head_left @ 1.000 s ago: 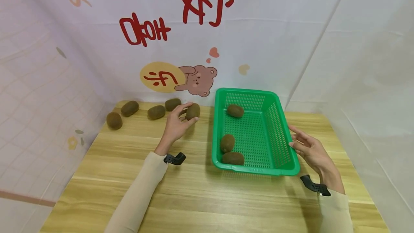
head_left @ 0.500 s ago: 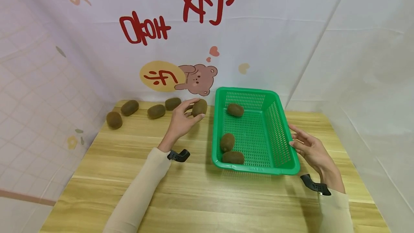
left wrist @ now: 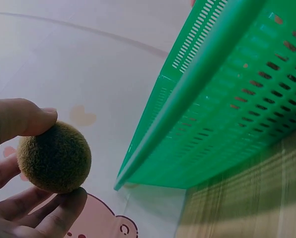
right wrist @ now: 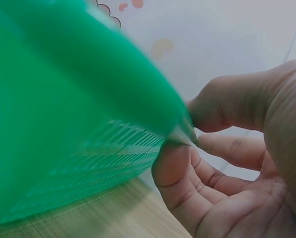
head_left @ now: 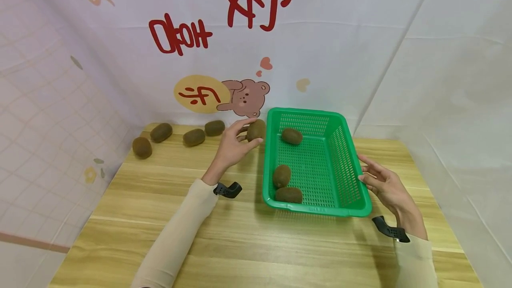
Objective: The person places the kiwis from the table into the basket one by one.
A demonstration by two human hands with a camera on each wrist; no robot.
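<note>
My left hand (head_left: 233, 147) holds a brown fuzzy kiwi (head_left: 256, 131) between thumb and fingers, raised just left of the basket's rim. The left wrist view shows that kiwi (left wrist: 55, 157) with the thumb on top and fingers below. On the right, my right hand (head_left: 388, 186) pinches the rim of the green plastic basket (head_left: 316, 210); the right wrist view shows thumb and fingers (right wrist: 174, 166) at the rim's edge. Inside the basket lie three kiwis: one at the back (head_left: 292, 136), one at the left (head_left: 282, 175) and one in the front left corner (head_left: 289, 195).
Several more kiwis lie at the table's back left, among them an end kiwi (head_left: 142, 147) and one nearer the middle (head_left: 194, 137). A white wall cloth (head_left: 332, 48) with red characters and a bear rises behind the wooden table (head_left: 240, 248).
My left hand has moved right with the kiwi, from beside the loose kiwis to close by the basket's left rim. The right hand and the basket have stayed put.
</note>
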